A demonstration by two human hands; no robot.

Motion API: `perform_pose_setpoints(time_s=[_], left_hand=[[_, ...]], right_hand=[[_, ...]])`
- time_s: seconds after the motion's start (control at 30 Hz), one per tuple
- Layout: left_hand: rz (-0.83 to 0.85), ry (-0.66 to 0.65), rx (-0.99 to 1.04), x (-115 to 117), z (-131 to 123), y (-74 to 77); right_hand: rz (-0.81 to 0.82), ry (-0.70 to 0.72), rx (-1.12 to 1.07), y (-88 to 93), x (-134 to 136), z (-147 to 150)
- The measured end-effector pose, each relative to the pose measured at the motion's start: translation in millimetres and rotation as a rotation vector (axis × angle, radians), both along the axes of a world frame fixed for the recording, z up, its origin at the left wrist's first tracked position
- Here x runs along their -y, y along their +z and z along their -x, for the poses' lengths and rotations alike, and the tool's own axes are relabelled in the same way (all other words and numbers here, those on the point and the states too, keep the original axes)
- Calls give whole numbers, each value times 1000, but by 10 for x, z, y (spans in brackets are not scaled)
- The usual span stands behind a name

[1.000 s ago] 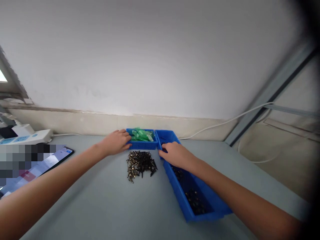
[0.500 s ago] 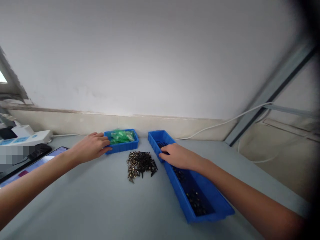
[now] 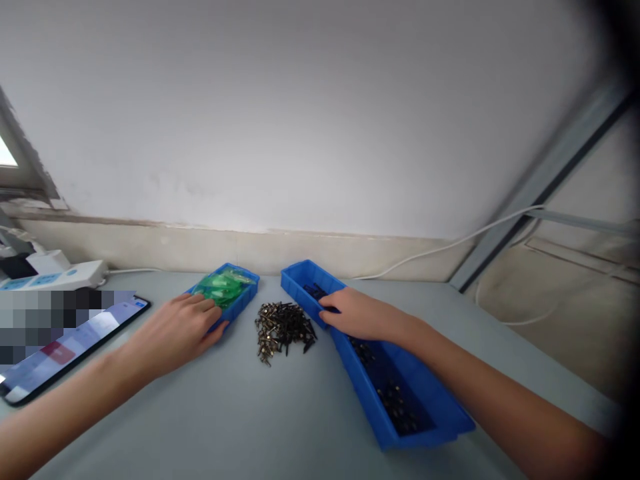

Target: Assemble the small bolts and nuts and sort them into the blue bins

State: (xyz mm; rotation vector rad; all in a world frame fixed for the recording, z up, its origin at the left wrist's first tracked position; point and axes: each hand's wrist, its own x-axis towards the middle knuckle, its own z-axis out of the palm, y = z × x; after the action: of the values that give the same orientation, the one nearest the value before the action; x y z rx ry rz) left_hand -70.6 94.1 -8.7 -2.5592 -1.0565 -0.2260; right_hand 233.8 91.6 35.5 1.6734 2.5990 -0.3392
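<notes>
My left hand [image 3: 185, 327] is closed over the near left end of a small blue bin [image 3: 245, 300], thumb along its outer wall. Green plastic packets [image 3: 225, 285] lie inside it. My right hand [image 3: 360, 313] grips a blue bin [image 3: 305, 275] at the back, where it meets a longer blue bin [image 3: 365, 387]. Its fingers wrap over the left wall and are partly hidden. Dark small parts [image 3: 397, 407] lie in the long bin, and some show in the back one. Between my hands sits a heap of thin brass-coloured and black pin-like parts [image 3: 283, 327].
A phone-like device [image 3: 75, 353] with a lit screen lies at left, beside my left forearm. Behind it is a white power strip [image 3: 65, 277] with plugs. A white cable [image 3: 425, 253] runs along the wall to a metal frame [image 3: 500, 227] at right.
The bin under my left hand has turned, its near end coming left and towards me. The back bin at my right hand has swung left at its far end. More of the lit screen shows.
</notes>
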Motion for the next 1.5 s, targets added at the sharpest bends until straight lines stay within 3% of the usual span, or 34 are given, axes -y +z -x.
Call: perform_pose_setpoints(time_s=[0.83, 1.0, 1.07, 1.17, 1.33, 1.43, 1.5], left_hand=[[-261, -121, 96, 299, -213, -119], [-304, -152, 109, 351, -244, -123], [-326, -156, 108, 361, -243, -123], [-335, -160, 101, 375, -233, -118], [-330, -160, 90, 396, -231, -107], [-324, -168, 92, 412, -248, -114], [-335, -174, 101, 419, -266, -126]], right_hand=[[-126, 95, -37, -114, -33, -110], [-188, 125, -47, -67, -49, -118], [-254, 109, -58, -25, 67, -108], [-391, 47, -64, -48, 470, -115], [-829, 138, 20, -455, 1188, -212], [-896, 151, 117, -661, 1225, -270], [-891, 166, 142, -701, 1122, -300]])
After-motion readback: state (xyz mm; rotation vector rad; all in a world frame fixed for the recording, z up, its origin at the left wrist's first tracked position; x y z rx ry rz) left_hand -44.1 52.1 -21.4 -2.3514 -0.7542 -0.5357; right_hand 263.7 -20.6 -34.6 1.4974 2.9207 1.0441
